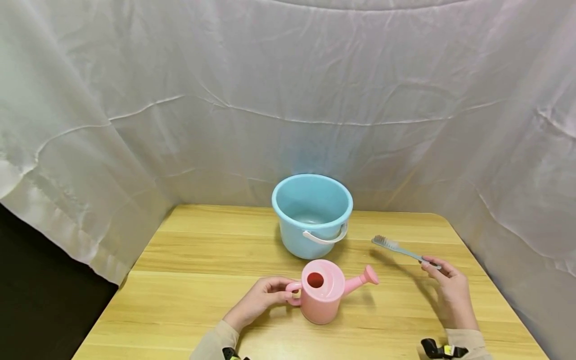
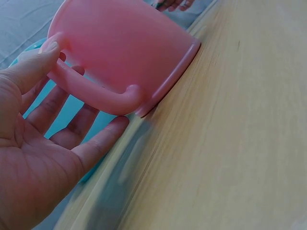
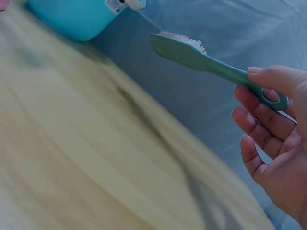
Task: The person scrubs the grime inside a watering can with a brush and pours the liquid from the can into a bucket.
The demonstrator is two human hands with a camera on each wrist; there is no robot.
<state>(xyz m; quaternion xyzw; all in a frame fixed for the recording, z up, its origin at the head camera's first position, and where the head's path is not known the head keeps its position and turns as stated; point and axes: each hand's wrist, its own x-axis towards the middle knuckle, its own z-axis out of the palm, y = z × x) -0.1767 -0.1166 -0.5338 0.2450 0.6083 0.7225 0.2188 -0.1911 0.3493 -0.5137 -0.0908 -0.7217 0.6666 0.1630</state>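
A pink watering can (image 1: 320, 305) stands upright near the front middle, its base right at the tabletop and its spout pointing right. My left hand (image 1: 266, 299) pinches the top of its handle (image 2: 91, 93) between thumb and fingers, the other fingers spread below. On the right side, my right hand (image 1: 453, 287) holds a grey-green scrub brush (image 1: 407, 252) by the end of its handle, above the table. The brush's pale bristles (image 3: 184, 40) face upward and its head points left, toward the bucket. In the right wrist view, thumb and fingers grip around the handle's hole.
A light blue bucket (image 1: 292, 235) stands behind the watering can, its white handle (image 1: 324, 240) hanging down at the front. The wooden table (image 1: 193, 290) is bordered by grey cloth (image 1: 225, 145) at the back and sides. A dark area (image 1: 40, 290) lies at the left.
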